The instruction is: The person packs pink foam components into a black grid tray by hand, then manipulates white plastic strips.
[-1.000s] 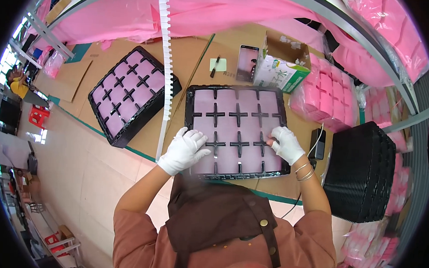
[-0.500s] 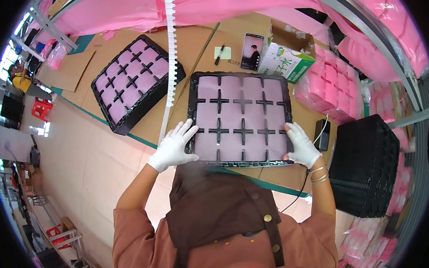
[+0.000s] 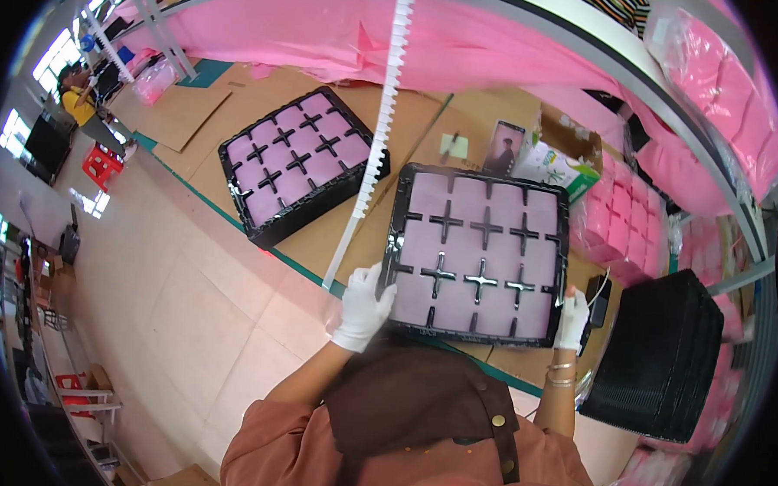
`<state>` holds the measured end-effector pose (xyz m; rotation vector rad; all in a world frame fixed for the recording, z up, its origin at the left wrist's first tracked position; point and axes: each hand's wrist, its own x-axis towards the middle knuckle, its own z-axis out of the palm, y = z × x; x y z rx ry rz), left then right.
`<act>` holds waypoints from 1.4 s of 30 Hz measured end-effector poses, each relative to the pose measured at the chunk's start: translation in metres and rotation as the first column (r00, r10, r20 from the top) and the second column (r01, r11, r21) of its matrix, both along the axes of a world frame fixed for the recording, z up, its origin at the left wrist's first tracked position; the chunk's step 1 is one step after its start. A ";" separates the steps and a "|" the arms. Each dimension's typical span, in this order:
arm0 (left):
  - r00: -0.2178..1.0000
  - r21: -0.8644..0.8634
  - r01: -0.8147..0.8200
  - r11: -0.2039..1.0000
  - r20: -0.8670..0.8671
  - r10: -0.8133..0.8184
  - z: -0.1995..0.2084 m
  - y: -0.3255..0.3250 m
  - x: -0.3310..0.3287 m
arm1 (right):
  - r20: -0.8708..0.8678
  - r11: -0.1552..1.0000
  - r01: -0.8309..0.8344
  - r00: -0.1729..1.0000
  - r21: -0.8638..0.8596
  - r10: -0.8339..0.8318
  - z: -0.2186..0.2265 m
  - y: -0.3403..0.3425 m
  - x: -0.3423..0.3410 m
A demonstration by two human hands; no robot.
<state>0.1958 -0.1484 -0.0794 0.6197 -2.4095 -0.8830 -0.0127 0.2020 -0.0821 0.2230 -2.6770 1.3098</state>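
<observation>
A black plastic tray [image 3: 472, 336] with lilac pads between its cross-shaped dividers is in front of me at the table's near edge. My left hand [image 3: 365, 311], in a white glove, grips its left side near the front corner. On the opposite side my right hand [image 3: 572, 322], also gloved, closes around the rim with the fingers partly hidden. To the left sits a second black tray [image 3: 321, 214] filled with similar lilac pads, on thick black sides.
A white toothed strip [image 3: 380, 147] crosses between the trays. Behind are a phone [image 3: 504, 148], a pen [image 3: 450, 146] on a pale note and a cardboard box [image 3: 559, 168]. At the right are bagged pink pads [image 3: 620, 223], a black device [image 3: 597, 295] and a tall stack of black trays [image 3: 653, 359].
The whole view has shifted, so things appear farther right and lower. Both hands have gone from spread fingers at the tray's sides to a closer hold on it.
</observation>
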 end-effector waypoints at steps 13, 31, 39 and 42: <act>0.619 0.769 0.076 0.635 -0.536 0.575 0.038 -0.108 0.124 | 0.123 0.554 -0.512 0.653 -0.656 0.748 0.108 -0.210 0.050; 0.688 0.604 -0.460 0.651 -0.221 0.691 -0.035 -0.306 0.028 | 0.599 0.422 0.481 0.311 -0.768 0.738 -0.047 -0.409 0.061; 0.696 0.490 -0.570 0.659 -0.138 0.704 -0.043 -0.308 0.036 | 0.346 0.361 0.068 0.489 -0.930 0.800 0.007 -0.318 0.060; 0.707 0.367 -0.649 0.667 -0.034 0.706 -0.040 -0.295 0.043 | 0.388 0.433 0.061 0.566 -0.899 0.727 0.037 -0.302 0.066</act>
